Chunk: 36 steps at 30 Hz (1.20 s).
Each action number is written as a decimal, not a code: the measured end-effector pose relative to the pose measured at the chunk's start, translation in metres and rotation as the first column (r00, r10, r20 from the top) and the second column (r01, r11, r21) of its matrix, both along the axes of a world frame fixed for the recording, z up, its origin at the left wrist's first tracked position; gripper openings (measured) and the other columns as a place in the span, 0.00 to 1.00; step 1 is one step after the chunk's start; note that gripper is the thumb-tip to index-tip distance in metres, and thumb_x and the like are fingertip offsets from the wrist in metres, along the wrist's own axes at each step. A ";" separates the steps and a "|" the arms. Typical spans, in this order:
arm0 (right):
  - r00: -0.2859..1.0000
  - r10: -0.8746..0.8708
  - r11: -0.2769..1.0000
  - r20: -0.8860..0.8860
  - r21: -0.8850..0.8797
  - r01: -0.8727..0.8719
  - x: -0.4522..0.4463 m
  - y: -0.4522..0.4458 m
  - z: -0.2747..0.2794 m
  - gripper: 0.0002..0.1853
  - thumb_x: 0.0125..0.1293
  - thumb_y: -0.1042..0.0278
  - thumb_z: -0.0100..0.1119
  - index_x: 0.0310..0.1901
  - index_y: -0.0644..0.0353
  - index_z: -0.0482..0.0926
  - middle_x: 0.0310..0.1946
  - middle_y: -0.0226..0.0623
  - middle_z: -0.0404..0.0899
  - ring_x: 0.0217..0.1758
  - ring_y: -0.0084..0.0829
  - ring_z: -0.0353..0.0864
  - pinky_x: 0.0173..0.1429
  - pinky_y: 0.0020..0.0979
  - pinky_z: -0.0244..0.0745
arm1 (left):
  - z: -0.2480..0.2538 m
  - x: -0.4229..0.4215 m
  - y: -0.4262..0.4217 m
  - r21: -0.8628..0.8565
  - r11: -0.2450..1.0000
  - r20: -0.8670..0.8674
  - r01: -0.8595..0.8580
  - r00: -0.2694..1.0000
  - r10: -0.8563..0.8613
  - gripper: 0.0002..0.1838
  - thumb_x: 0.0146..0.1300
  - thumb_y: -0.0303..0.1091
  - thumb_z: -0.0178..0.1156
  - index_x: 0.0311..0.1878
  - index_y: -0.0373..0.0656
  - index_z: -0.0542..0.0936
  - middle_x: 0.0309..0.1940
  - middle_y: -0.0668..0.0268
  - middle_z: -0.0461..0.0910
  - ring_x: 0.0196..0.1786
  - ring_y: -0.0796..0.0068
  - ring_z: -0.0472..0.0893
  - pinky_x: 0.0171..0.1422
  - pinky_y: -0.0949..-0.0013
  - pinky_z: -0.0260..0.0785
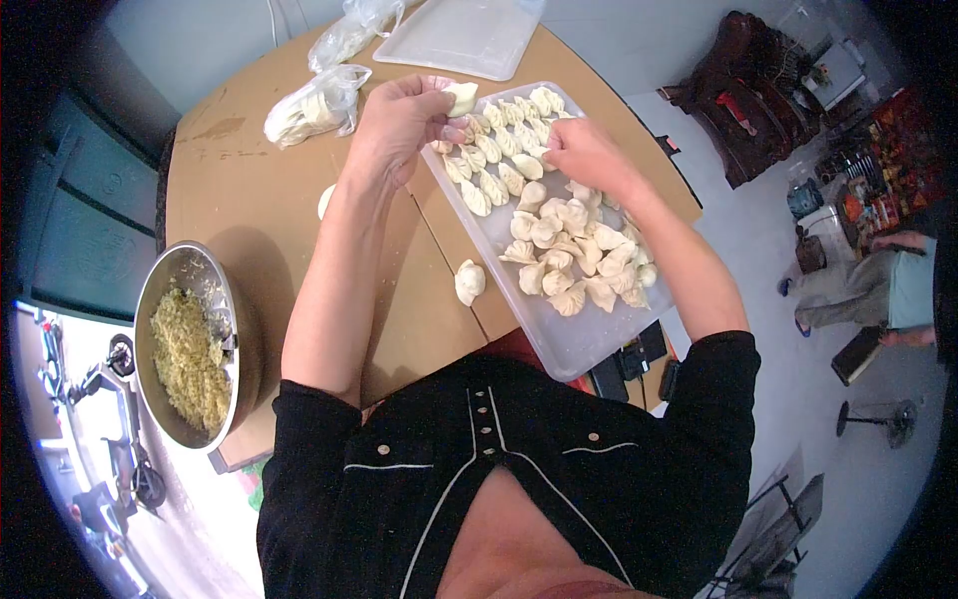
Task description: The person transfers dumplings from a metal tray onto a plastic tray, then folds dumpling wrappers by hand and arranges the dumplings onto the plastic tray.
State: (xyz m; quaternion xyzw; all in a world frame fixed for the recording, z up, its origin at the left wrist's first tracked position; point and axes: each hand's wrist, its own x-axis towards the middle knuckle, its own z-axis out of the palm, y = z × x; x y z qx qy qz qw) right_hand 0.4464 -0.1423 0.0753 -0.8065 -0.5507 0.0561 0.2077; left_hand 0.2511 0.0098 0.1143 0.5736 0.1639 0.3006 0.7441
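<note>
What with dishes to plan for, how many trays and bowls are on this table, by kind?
Rectangular translucent plastic trays: 2 (one holding pale pleated dumplings, one beyond it)
Round silver metal bowl: 1
Total: 3

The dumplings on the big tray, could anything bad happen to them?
Maybe! The heaped dumplings press against each other, so they might stick together and tear. The right arm reaches close beside them and could brush some out of place. And the near corner of the plastic tray seems to poke out past the edge of the table, so a bump there might tip or shift it.
</note>
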 end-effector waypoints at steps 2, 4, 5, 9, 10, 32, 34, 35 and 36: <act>0.998 0.048 0.996 0.027 0.075 -0.050 -0.003 0.000 -0.005 0.10 0.53 0.71 0.62 0.22 0.63 0.71 0.20 0.40 0.75 0.26 0.36 0.75 0.33 0.38 0.68 | 0.001 0.000 -0.001 0.002 1.000 -0.003 -0.007 1.000 0.007 0.06 0.61 0.22 0.55 0.38 0.29 0.75 0.31 0.59 0.78 0.29 0.72 0.80 0.31 0.74 0.78; 0.998 0.057 0.995 0.039 0.074 -0.060 -0.003 0.000 -0.004 0.10 0.53 0.71 0.62 0.21 0.63 0.71 0.20 0.41 0.75 0.26 0.37 0.75 0.33 0.38 0.68 | 0.001 0.000 -0.001 0.003 1.000 -0.002 -0.009 1.000 0.009 0.06 0.61 0.23 0.55 0.39 0.29 0.75 0.31 0.59 0.78 0.29 0.72 0.80 0.31 0.74 0.78; 0.997 0.065 0.995 0.050 0.072 -0.069 -0.004 0.000 -0.004 0.10 0.54 0.71 0.62 0.21 0.63 0.71 0.20 0.41 0.75 0.26 0.38 0.76 0.33 0.39 0.68 | 0.000 0.000 -0.001 0.002 1.000 -0.001 -0.011 1.000 0.011 0.06 0.61 0.23 0.55 0.39 0.29 0.75 0.31 0.59 0.78 0.29 0.73 0.80 0.31 0.74 0.78; 0.994 0.089 0.994 0.058 0.065 -0.093 -0.009 -0.002 0.000 0.10 0.53 0.72 0.61 0.21 0.64 0.71 0.21 0.41 0.76 0.27 0.39 0.76 0.33 0.39 0.68 | 0.002 -0.001 -0.001 0.027 1.000 -0.048 0.003 0.999 -0.002 0.07 0.64 0.23 0.52 0.42 0.29 0.73 0.34 0.57 0.77 0.32 0.69 0.81 0.35 0.70 0.79; 0.995 0.083 0.995 0.054 0.050 -0.086 -0.011 -0.002 -0.001 0.09 0.53 0.72 0.61 0.21 0.64 0.72 0.21 0.42 0.76 0.27 0.39 0.77 0.33 0.39 0.68 | 0.003 -0.001 -0.002 0.034 0.999 -0.060 0.003 0.998 -0.001 0.07 0.64 0.23 0.52 0.42 0.29 0.73 0.34 0.57 0.77 0.32 0.69 0.81 0.35 0.70 0.79; 0.997 0.072 0.991 0.018 -0.113 -0.070 -0.020 -0.004 0.018 0.13 0.53 0.66 0.57 0.29 0.72 0.79 0.31 0.58 0.79 0.38 0.50 0.81 0.44 0.45 0.74 | 0.000 0.001 -0.004 -0.003 1.000 -0.021 -0.001 1.000 0.001 0.06 0.61 0.22 0.54 0.39 0.30 0.75 0.31 0.58 0.79 0.28 0.73 0.80 0.32 0.75 0.77; 0.997 0.072 0.990 -0.001 -0.119 -0.072 -0.022 -0.006 0.022 0.13 0.54 0.66 0.57 0.29 0.71 0.79 0.31 0.57 0.79 0.38 0.50 0.81 0.45 0.45 0.74 | -0.001 0.002 -0.003 -0.004 1.000 -0.021 0.003 1.000 -0.003 0.06 0.61 0.22 0.54 0.39 0.30 0.75 0.31 0.59 0.78 0.28 0.73 0.80 0.32 0.75 0.78; 0.997 0.072 0.989 -0.020 -0.125 -0.074 -0.022 -0.007 0.023 0.12 0.54 0.66 0.56 0.29 0.71 0.79 0.30 0.56 0.79 0.38 0.51 0.81 0.45 0.45 0.74 | -0.002 0.002 -0.003 -0.005 1.000 -0.021 0.007 1.000 -0.007 0.06 0.61 0.22 0.54 0.39 0.30 0.75 0.31 0.59 0.78 0.28 0.73 0.81 0.32 0.75 0.78; 0.997 0.069 0.990 -0.019 -0.124 -0.071 -0.020 -0.008 0.023 0.12 0.54 0.66 0.56 0.29 0.71 0.79 0.30 0.56 0.79 0.38 0.51 0.81 0.45 0.45 0.74 | -0.002 0.002 -0.002 -0.005 1.000 -0.021 0.009 1.000 -0.009 0.06 0.61 0.22 0.54 0.39 0.30 0.75 0.31 0.59 0.78 0.28 0.73 0.81 0.32 0.75 0.78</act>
